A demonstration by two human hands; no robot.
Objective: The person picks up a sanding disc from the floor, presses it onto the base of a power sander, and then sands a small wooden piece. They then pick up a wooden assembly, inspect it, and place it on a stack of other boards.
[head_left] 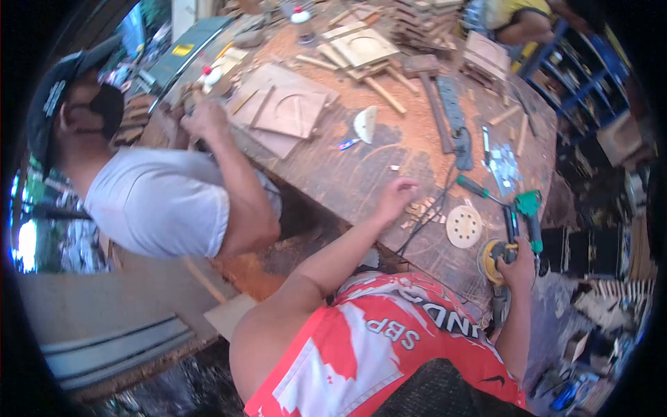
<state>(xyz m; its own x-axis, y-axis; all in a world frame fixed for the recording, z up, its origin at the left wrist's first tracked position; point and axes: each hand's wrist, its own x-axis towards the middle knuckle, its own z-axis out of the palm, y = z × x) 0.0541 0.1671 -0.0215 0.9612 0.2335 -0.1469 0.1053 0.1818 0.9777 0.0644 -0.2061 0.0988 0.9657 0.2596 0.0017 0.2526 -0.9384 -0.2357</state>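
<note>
My right hand [517,264] is wrapped around a yellow and black random orbital sander [489,258] at the table's right front edge. A round sanding disc [464,226] with a ring of holes lies flat just left of the sander. My left hand [399,196] hovers over the table with its fingers loosely stretched and nothing visible in them. Small wood chips [425,210] and a dark cord lie beside it. A green power tool [529,212] rests just beyond my right hand, and a green-handled screwdriver [474,185] lies left of it.
A co-worker in a grey shirt [160,201] stands at the left, one hand on the table. Square wooden pieces [288,111], wood sticks, a hammer [436,104] and sawdust cover the worktable [333,174]. Another person [524,24] is at the far right.
</note>
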